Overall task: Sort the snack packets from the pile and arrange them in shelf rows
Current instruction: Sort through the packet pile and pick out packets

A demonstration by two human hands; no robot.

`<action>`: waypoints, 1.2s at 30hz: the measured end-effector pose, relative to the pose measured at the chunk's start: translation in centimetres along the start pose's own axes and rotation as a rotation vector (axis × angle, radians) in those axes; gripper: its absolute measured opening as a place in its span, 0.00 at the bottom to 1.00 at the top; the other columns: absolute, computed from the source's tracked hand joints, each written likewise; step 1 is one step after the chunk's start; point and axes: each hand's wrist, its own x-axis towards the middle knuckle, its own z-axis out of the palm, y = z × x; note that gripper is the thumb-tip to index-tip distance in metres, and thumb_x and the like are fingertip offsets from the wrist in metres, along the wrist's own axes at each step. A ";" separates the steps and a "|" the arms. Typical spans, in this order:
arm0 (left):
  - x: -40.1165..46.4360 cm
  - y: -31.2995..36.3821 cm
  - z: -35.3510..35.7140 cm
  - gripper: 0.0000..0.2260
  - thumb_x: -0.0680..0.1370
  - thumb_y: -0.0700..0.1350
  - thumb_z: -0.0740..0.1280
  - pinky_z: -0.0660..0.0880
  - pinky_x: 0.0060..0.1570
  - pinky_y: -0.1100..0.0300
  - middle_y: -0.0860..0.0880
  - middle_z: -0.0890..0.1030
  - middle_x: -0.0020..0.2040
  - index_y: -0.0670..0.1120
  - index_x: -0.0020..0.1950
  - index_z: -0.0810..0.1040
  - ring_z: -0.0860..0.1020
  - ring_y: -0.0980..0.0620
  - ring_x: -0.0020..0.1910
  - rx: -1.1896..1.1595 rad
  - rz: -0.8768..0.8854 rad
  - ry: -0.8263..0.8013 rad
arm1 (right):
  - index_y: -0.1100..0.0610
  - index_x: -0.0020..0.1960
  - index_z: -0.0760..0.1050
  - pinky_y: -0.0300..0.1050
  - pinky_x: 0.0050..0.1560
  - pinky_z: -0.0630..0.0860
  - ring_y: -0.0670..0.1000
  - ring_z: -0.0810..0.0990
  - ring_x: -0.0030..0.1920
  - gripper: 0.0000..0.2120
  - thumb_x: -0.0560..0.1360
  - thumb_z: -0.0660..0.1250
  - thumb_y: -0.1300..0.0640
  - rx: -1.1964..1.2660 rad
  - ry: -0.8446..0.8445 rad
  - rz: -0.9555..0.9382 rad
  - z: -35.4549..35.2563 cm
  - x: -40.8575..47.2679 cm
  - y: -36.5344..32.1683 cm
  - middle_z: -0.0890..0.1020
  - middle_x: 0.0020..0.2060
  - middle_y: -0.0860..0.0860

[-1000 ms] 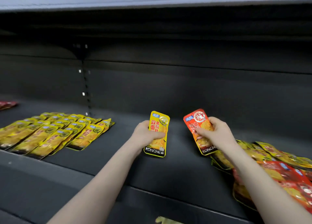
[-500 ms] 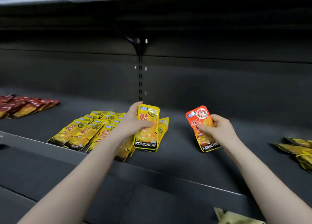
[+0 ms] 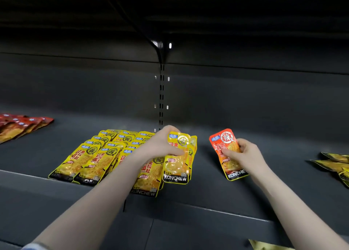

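Yellow foil marks the snack packet [image 3: 176,158] gripped by the left hand [image 3: 160,146]; its long axis runs nearly upright, the blue-labelled end pointing at the back wall and the "KONCHEW" band at the shelf's front edge. It is held at the right end of the yellow rows [image 3: 105,155], over their last packets. The thumb is curled across its face; the other fingers are hidden behind it. A red packet [image 3: 226,153] is pinched by the right hand [image 3: 243,155] above the dark shelf [image 3: 207,193], its top tilted slightly leftward, thumb laid on the front, fingers wrapped round its right edge. Red packets [image 3: 22,125] are laid in a row at far left, cut off by the frame. The pile [image 3: 336,164] at far right is also cut off, and its print cannot be read.
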 end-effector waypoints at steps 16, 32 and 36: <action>2.9 -1.3 1.4 0.33 0.69 0.58 0.74 0.65 0.66 0.52 0.50 0.70 0.68 0.51 0.70 0.67 0.65 0.48 0.68 0.548 0.115 -0.075 | 0.57 0.44 0.78 0.49 0.45 0.79 0.55 0.83 0.41 0.05 0.70 0.73 0.60 0.027 0.007 0.020 0.4 0.9 0.6 0.84 0.41 0.54; 3.4 -3.0 1.9 0.31 0.72 0.65 0.66 0.62 0.66 0.50 0.51 0.69 0.68 0.55 0.72 0.67 0.64 0.49 0.67 0.803 0.219 -0.076 | 0.57 0.48 0.78 0.46 0.44 0.78 0.54 0.83 0.43 0.07 0.71 0.73 0.60 0.087 0.011 0.048 0.4 0.7 1.0 0.84 0.42 0.53; 3.1 -2.8 2.0 0.30 0.72 0.64 0.66 0.61 0.67 0.51 0.54 0.69 0.69 0.56 0.72 0.67 0.65 0.50 0.68 0.784 0.249 -0.068 | 0.57 0.48 0.78 0.47 0.46 0.78 0.54 0.83 0.43 0.07 0.71 0.73 0.60 0.079 0.009 0.053 0.4 0.6 1.1 0.84 0.42 0.53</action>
